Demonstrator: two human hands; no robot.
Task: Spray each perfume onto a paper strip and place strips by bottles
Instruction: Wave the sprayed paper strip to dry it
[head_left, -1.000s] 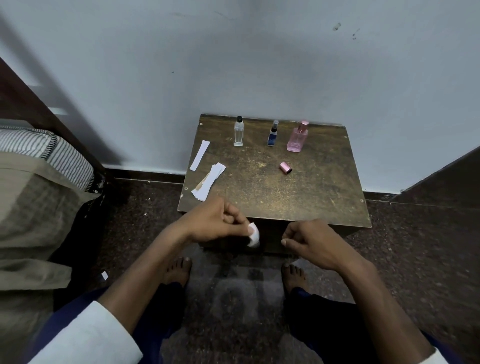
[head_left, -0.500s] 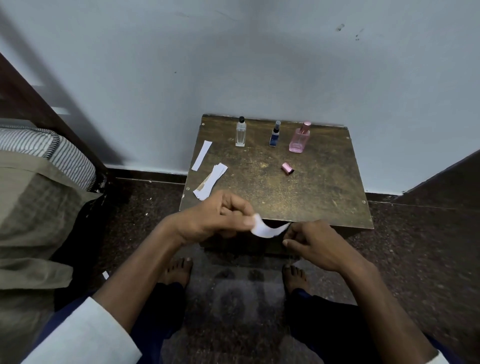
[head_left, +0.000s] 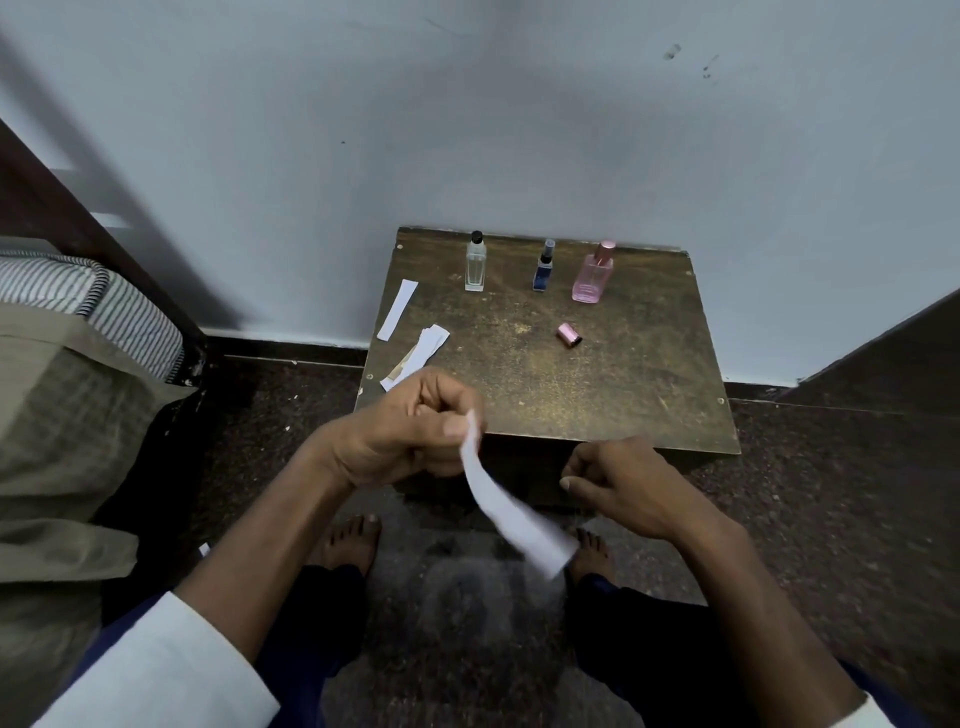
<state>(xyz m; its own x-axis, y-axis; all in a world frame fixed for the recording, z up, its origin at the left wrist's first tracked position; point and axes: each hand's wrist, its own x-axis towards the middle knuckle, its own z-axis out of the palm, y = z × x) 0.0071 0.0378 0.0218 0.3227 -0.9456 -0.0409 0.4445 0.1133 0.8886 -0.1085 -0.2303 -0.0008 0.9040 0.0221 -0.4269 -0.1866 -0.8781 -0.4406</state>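
Three perfume bottles stand in a row at the back of a small brown table (head_left: 623, 395): a clear bottle (head_left: 475, 262), a small blue bottle (head_left: 543, 266) and a pink bottle (head_left: 593, 273) without its cap. The pink cap (head_left: 568, 334) lies on its side in front of them. My left hand (head_left: 410, 431) pinches the top end of a white paper strip (head_left: 511, 512), which hangs down to the right in front of the table edge. My right hand (head_left: 618, 483) is curled beside the strip and holds nothing. One single strip (head_left: 397, 309) and a pile of strips (head_left: 421, 353) lie on the table's left side.
The table stands against a pale wall. A bed with a striped pillow (head_left: 88, 306) and a dark wooden frame fills the left. A dark panel (head_left: 893, 353) rises at the right. My bare feet (head_left: 348, 540) rest on the dark speckled floor below the table.
The strip was curled up in my left hand, then both hands stretched it out. Now my right hand has let go and the strip hangs straight from my left hand.
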